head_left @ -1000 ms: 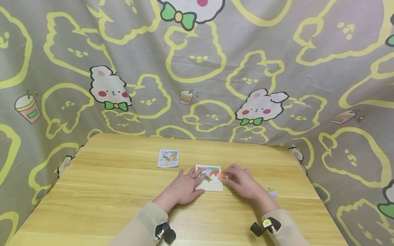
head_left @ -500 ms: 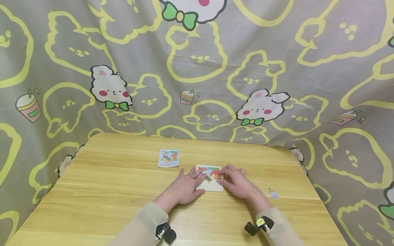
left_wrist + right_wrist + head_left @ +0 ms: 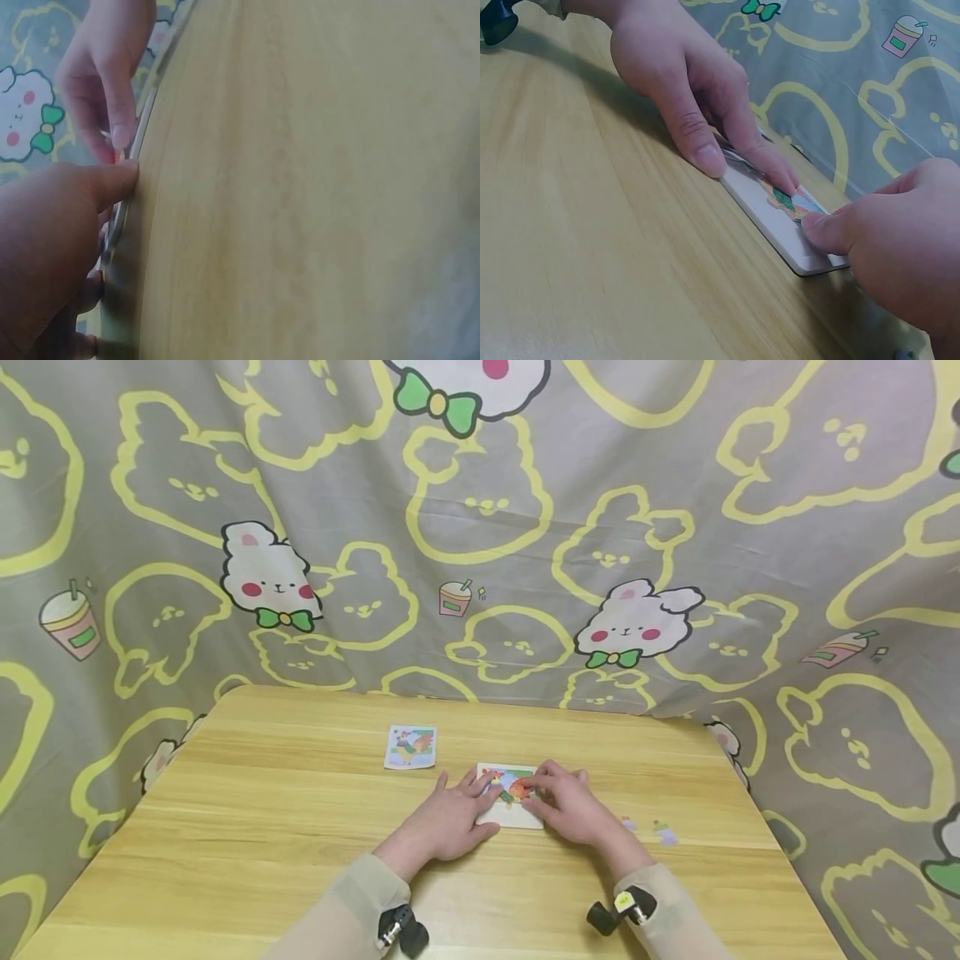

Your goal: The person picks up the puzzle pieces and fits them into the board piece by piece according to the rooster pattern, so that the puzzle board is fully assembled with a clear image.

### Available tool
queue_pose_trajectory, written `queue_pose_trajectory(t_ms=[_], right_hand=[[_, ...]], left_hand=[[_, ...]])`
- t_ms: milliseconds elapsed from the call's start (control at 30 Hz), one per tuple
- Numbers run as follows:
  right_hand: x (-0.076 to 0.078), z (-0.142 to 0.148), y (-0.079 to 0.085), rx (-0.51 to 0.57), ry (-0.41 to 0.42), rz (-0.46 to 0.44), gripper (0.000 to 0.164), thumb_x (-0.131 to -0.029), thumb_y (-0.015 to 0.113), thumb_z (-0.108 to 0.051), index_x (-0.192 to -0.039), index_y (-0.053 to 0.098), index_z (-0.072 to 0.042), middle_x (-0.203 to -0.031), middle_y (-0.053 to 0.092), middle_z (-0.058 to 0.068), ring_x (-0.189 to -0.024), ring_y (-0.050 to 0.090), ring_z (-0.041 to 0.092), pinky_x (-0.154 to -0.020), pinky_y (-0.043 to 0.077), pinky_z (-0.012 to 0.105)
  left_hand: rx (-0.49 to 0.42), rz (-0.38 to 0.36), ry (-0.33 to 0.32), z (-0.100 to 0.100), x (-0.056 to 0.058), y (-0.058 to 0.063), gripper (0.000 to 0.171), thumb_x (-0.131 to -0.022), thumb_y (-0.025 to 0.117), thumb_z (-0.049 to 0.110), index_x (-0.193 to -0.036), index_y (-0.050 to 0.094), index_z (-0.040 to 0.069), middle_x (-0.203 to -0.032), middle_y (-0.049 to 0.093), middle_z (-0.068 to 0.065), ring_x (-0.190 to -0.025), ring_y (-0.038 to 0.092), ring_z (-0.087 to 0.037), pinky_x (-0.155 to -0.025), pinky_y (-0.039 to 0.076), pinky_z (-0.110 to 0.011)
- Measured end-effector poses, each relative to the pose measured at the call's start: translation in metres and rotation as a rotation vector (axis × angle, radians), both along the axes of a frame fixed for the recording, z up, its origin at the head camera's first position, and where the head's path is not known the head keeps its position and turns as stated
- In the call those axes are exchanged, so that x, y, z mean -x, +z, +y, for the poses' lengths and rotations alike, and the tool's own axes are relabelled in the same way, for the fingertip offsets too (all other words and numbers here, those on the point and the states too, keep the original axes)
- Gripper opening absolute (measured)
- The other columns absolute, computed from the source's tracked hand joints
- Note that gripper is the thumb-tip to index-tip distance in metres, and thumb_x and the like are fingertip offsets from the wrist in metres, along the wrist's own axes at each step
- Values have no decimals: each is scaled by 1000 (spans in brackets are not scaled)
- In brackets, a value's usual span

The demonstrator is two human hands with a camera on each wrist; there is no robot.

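A small white puzzle board (image 3: 513, 817) lies on the table, its far part covered by a colourful bird picture and its near strip bare white. Spread over its left side, my left hand (image 3: 448, 820) holds the board down, fingers on the picture and thumb at the near edge. From the right, my right hand (image 3: 572, 806) pinches an orange puzzle piece (image 3: 519, 789) low over the picture; the fingers hide much of it. In the right wrist view, the right thumb (image 3: 829, 231) presses close beside the left fingertips, above the board's white strip.
A square picture card (image 3: 411, 747) with a similar bird lies behind and left of the board. Two loose puzzle pieces, one lilac and green (image 3: 664, 832), the other partly behind the right arm (image 3: 628, 823), rest on the wooden table (image 3: 247, 827). A patterned curtain (image 3: 360, 527) hangs behind.
My right hand has moved left with the orange piece, from beside the board's right edge to over the picture. A loose piece beside the right forearm has come into sight. The left hand stays put.
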State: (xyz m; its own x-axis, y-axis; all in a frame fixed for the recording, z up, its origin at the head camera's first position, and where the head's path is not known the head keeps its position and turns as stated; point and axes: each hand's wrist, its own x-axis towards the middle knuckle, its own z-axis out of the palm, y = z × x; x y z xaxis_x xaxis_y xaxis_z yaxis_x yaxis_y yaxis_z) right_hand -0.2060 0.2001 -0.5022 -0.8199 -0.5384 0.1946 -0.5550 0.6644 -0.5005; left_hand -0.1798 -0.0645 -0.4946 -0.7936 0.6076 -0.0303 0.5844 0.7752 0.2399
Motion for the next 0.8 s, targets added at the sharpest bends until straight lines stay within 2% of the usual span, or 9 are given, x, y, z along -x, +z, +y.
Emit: queue_pose_trajectory(t_ms=[267,533,800], right_hand=[[0,0,-2,-6,-17,-18,35,-102,74,-27,-135,74,-15,-112,57,-4,-77,47,7,-80,24,42],[1,2,-4,-1,-7,11,33,-102,74,-25,-133,75,-14,-112,58,-4,-82,51,7,-81,28,41],[0,2,-4,-11,-1,15,35,-103,73,-26,-135,74,-13,-113,58,-3,-84,52,8,-83,28,42]], left_hand=[[49,14,17,5,-2,3,64,-109,51,53,-162,47,18,-171,33,-3,-156,30,-34,-118,24,-72],[118,83,30,22,-9,11,61,-109,50,54,-163,46,25,-169,35,-7,-153,35,-39,-116,31,-71],[165,117,67,33,-11,9,57,-110,46,54,-162,48,30,-167,39,-9,-150,40,-42,-113,36,-70]])
